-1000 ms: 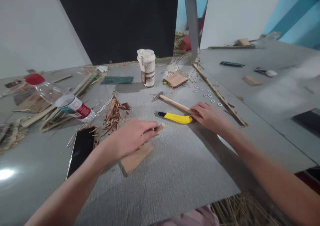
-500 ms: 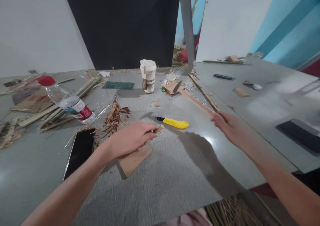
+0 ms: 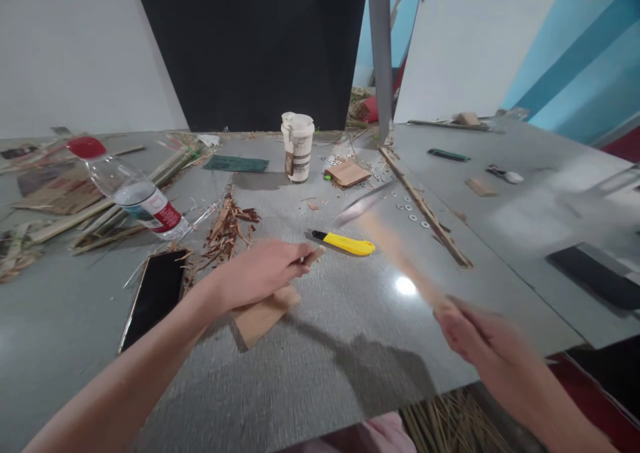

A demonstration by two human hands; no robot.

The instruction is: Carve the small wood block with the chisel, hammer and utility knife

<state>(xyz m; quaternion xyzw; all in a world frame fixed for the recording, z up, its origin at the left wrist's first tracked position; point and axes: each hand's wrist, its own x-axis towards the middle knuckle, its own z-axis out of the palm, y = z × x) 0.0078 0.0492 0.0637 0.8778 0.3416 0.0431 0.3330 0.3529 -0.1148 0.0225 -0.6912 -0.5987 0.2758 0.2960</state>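
Observation:
My left hand (image 3: 263,267) is closed on a short wooden stick (image 3: 315,256), whose end sticks out past the fingertips. Beneath that hand lies a wooden block (image 3: 263,319) on the grey table (image 3: 210,399). In my right hand (image 3: 483,336) is a hammer (image 3: 403,256), gripped near the end of its pale wooden handle. Motion blurs its dark metal head, which hangs in the air above and beyond a yellow utility knife (image 3: 349,244). The knife lies just past the stick, with its black tip toward my left hand.
Left stand a tilted water bottle (image 3: 145,203), a phone (image 3: 153,299) and brown wood shavings (image 3: 227,226). At the back are a lidded paper cup (image 3: 299,149), a green mat (image 3: 237,164) and a small wood block (image 3: 349,172). Washers (image 3: 413,217) lie beside a long strip (image 3: 425,206).
My right hand has moved down and nearer to me, bringing the hammer lower with its head swung. My left hand stays at the block with the stick. The view has shifted slightly.

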